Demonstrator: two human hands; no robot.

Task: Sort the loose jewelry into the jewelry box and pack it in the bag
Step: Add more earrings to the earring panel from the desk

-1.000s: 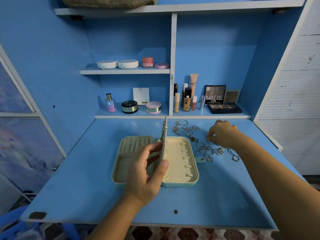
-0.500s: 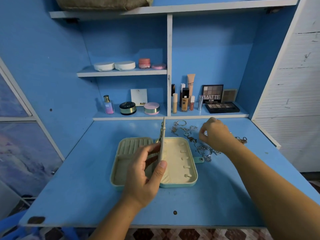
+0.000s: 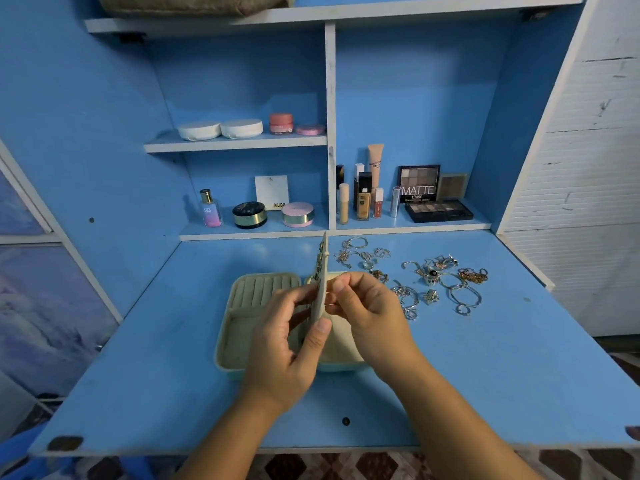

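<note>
Both forearms reach in from the near edge of the blue desk (image 3: 485,375) and meet over the jewelry box (image 3: 242,341), which lies open and flat in the middle of the desk, cream inside with a pale green shell.

The left hand (image 3: 287,344) grips the box's middle flap (image 3: 322,268) and holds it upright on edge. Its thumb presses the flap's right face and its fingers are curled against the left face. The right hand (image 3: 372,320) is just right of the flap, over the right half of the box. Its fingers are curled, with the tips at the flap's right face. Whether they pinch a small piece there cannot be told.

On the left side of the box a padded tray with ring slots (image 3: 265,289) is uncovered.

The loose jewelry (image 3: 436,280) lies on the desk to the right of the box and behind it: chains, rings and bangles spread in small clusters, none touching the box.

Behind the box, on the low shelf, stand a perfume bottle (image 3: 210,210), two round compacts (image 3: 250,214), foundation bottles (image 3: 363,199) and an eyeshadow palette (image 3: 419,183) marked MATTE. Higher up, a shelf carries white round cases (image 3: 199,130) and a pink jar (image 3: 281,123). On the top shelf, furthest from the box, rests a brown fabric bundle (image 3: 194,3).
</note>
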